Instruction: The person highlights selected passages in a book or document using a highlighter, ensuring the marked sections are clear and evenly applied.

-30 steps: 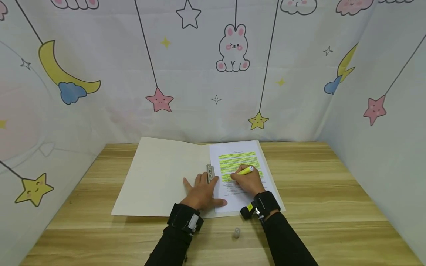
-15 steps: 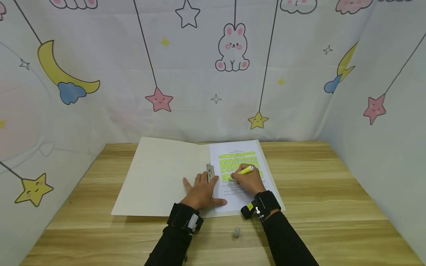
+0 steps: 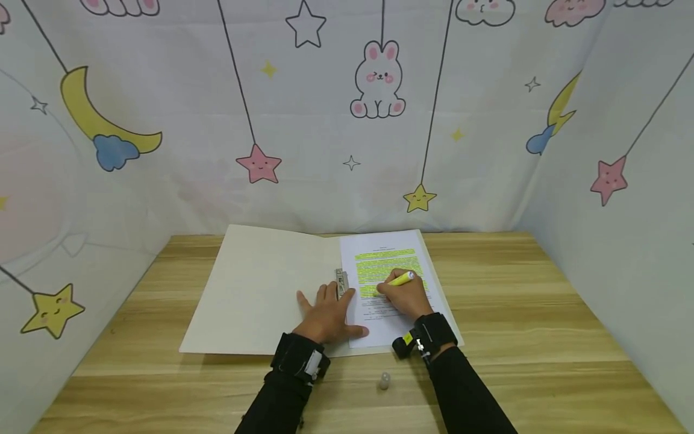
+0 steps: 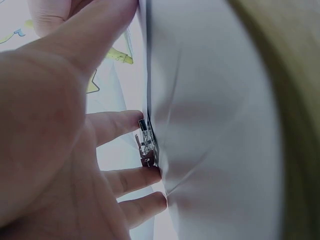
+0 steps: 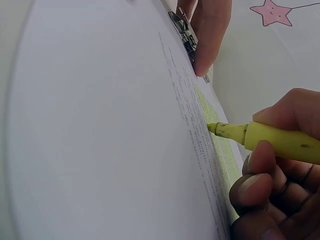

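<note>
My right hand [image 3: 408, 296] pinches a yellow highlighter [image 5: 280, 142] between thumb and fingers. Its tip sits at a line of print on the white sheet [image 3: 374, 334], just below rows marked in yellow. The sheet lies on the right side of an open cream folder [image 3: 260, 283]. My left hand [image 3: 325, 319] rests with fingers spread across the folder's middle, thumb and index finger on the sheet's left margin. Beside those fingers is a metal clip [image 4: 146, 142], partly covered by the hand in the head view.
A small clear cap [image 3: 384, 380] lies on the wooden table [image 3: 542, 337] in front of the folder. White curtains [image 3: 325, 199] printed with stars, a moon and a rabbit enclose the back and sides. Each wrist wears a black strap [image 3: 435, 330].
Both hands stay almost where they were, with the highlighter tip at the same printed line. The whole head view shifts very slightly.
</note>
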`<state>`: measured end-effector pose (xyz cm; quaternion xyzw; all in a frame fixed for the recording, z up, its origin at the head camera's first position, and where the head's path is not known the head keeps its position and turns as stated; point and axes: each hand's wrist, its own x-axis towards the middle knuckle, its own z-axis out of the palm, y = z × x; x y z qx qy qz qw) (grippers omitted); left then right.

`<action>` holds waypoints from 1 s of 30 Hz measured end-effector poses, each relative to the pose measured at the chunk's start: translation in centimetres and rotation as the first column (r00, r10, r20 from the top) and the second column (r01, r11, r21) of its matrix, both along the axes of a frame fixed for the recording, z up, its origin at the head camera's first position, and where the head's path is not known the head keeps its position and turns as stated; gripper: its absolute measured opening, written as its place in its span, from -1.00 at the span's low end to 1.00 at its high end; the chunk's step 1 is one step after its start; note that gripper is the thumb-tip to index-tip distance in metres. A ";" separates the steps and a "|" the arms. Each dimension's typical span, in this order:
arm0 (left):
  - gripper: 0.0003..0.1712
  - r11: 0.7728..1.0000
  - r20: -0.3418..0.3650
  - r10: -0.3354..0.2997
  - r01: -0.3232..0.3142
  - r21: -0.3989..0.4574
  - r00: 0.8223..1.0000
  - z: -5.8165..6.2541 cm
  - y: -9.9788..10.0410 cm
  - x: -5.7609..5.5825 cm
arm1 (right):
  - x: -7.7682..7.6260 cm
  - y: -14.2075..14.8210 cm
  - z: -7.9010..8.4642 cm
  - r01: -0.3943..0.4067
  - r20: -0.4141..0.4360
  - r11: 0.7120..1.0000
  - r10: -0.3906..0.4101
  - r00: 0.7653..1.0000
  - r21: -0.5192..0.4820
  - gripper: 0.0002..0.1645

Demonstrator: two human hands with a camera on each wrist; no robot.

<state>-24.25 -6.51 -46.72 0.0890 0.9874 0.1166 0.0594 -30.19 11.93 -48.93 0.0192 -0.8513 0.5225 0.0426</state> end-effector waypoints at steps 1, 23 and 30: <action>0.06 1.000 0.001 0.001 -0.001 0.001 1.000 0.0 0.0 0.0 | 0.0 0.0 0.0 -0.002 -0.002 1.000 0.002 1.000 -0.004 -0.75; 0.08 1.000 0.008 0.004 -0.004 -0.018 1.000 0.0 -0.1 0.1 | 0.4 0.1 0.4 0.017 0.028 1.000 -0.017 0.999 -0.012 -0.75; 0.08 1.000 0.001 0.003 -0.003 -0.017 1.000 0.2 -0.1 0.0 | 0.2 0.3 0.4 0.016 0.023 1.000 -0.016 1.000 -0.002 -0.76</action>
